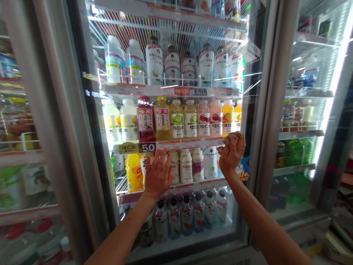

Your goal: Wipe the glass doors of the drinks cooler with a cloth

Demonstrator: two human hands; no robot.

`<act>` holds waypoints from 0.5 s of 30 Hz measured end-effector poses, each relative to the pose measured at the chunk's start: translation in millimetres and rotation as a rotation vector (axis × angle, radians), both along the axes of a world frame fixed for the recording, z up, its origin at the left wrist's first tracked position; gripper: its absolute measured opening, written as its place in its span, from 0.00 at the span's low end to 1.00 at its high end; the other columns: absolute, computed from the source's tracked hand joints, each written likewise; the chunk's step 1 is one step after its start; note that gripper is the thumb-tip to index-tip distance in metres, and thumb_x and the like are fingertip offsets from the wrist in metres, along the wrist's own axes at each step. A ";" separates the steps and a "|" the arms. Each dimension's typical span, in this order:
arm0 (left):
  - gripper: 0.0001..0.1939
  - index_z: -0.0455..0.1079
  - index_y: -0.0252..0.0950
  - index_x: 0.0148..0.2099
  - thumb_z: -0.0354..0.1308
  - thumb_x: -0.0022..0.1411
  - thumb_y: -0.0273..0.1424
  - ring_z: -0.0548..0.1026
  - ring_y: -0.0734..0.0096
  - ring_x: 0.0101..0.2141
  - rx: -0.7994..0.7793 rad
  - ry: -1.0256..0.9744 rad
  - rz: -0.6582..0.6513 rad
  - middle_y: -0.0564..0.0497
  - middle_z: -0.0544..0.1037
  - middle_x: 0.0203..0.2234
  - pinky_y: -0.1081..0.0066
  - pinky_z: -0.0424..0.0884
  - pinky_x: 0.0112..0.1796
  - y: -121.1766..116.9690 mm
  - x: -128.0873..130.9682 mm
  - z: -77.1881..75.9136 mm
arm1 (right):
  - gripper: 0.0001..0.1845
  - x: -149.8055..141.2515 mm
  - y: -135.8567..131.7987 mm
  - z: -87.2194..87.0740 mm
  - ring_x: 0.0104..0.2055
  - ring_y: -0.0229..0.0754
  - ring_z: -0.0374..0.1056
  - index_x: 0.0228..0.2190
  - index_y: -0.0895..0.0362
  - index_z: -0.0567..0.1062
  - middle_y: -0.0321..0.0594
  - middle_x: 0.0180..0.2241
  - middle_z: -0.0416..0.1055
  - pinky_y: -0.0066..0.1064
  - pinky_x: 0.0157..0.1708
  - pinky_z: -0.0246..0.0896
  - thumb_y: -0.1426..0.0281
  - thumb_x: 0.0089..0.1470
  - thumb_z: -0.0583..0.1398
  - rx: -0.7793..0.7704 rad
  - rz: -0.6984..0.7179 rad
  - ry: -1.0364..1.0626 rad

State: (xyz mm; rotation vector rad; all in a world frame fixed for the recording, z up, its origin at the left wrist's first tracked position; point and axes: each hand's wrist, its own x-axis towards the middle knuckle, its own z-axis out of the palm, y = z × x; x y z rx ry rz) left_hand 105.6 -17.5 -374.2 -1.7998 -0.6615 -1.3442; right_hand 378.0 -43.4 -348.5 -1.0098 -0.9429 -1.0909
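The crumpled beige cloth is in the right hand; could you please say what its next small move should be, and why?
I'd probably slide the crumpled beige cloth a little leftward over the clear glass door: the bare right hand holds it near the grey metal frame, and the bare left hand sits lower, fingers spread.

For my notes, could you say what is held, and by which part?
The right hand holds a cloth, seemingly by its bunched middle; the left hand holds nothing.
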 end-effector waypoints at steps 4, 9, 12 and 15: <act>0.27 0.55 0.39 0.61 0.51 0.59 0.32 0.49 0.63 0.61 0.023 0.000 -0.005 0.45 0.58 0.59 0.56 0.38 0.60 -1.0 0.3 1.7 | 0.24 -68.9 0.2 -14.0 0.64 0.48 0.43 0.52 0.48 0.65 0.38 0.62 0.48 0.49 0.60 0.40 0.73 0.52 0.52 -0.174 0.042 -0.367; 0.27 0.55 0.39 0.60 0.52 0.58 0.32 0.48 0.63 0.62 0.021 0.020 0.001 0.44 0.59 0.58 0.56 0.39 0.60 -1.8 -1.2 2.9 | 0.19 -62.0 -5.2 -45.0 0.63 0.45 0.46 0.46 0.45 0.69 0.36 0.59 0.56 0.47 0.61 0.37 0.69 0.51 0.55 -0.295 0.029 -0.603; 0.27 0.56 0.38 0.60 0.52 0.58 0.32 0.46 0.63 0.62 0.011 0.024 0.000 0.43 0.59 0.58 0.55 0.39 0.60 -0.9 -1.3 1.7 | 0.19 2.0 -6.7 -36.6 0.62 0.51 0.48 0.47 0.51 0.69 0.43 0.59 0.54 0.50 0.58 0.43 0.70 0.53 0.53 -0.174 -0.035 -0.231; 0.26 0.56 0.38 0.60 0.51 0.58 0.32 0.47 0.62 0.62 0.019 0.011 0.007 0.43 0.60 0.58 0.54 0.40 0.59 0.4 -0.3 0.3 | 0.22 36.4 -5.1 -13.9 0.61 0.53 0.50 0.52 0.54 0.65 0.49 0.59 0.54 0.52 0.55 0.47 0.71 0.55 0.49 -0.021 -0.064 0.103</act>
